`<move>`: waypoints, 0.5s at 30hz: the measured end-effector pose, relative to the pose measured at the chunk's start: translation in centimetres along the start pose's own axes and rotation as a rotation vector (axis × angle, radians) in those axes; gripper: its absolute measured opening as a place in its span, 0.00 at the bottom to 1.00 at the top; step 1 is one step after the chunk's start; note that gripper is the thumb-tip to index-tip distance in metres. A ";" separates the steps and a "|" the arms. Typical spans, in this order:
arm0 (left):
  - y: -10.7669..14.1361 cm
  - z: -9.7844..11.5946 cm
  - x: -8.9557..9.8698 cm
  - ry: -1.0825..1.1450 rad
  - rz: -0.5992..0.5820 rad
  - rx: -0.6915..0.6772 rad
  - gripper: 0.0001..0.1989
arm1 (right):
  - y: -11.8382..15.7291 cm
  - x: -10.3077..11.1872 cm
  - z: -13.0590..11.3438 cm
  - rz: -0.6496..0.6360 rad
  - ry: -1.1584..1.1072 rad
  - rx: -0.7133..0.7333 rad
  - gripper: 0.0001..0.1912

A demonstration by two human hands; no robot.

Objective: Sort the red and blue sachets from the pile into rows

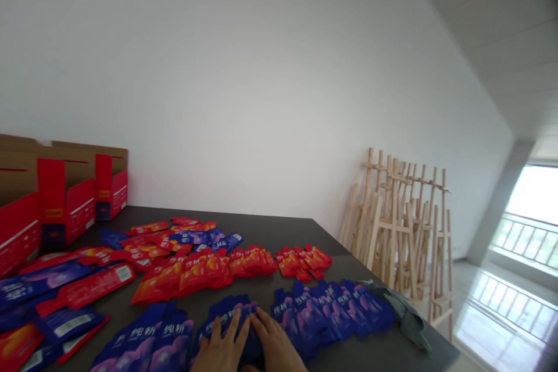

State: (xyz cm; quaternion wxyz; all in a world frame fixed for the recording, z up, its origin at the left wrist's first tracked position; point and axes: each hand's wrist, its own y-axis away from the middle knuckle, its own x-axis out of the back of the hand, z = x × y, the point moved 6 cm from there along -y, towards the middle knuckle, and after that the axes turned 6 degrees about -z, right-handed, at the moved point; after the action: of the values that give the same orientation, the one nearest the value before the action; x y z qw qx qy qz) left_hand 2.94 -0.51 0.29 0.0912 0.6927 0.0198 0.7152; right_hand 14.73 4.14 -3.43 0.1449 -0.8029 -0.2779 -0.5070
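My left hand [221,342] lies on a small fan of blue pouches [227,306] at the front middle of the table, its fingers spread. Against it, my right hand [277,342] rests on the same pouches with its fingers stretched out, and the two hands' fingertips nearly meet. Both thumbs are mostly hidden. Left of the hands are more overlapping blue pouches [150,337] with white lettering. To the right, another row of blue pouches [333,309] is fanned out on the dark table [272,232].
Behind the blue pouches are rows of red pouches [196,273] and a smaller red group [301,261]. Mixed red and blue pouches [87,290] are heaped at left, near open red boxes [81,209]. A grey cloth [405,314] hangs at the right edge; wooden easels [401,226] stand beyond.
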 end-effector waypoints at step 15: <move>2.9 -13.7 1.5 0.332 0.361 -0.082 0.25 | 0.6 2.3 -5.4 0.002 0.062 0.103 0.46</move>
State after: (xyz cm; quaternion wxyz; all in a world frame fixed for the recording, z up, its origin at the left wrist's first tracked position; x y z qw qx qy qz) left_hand -11.05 -1.73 1.69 -0.0145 0.5537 -0.1184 0.8241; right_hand 11.88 1.61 1.03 0.1949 -0.7786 -0.2982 -0.5166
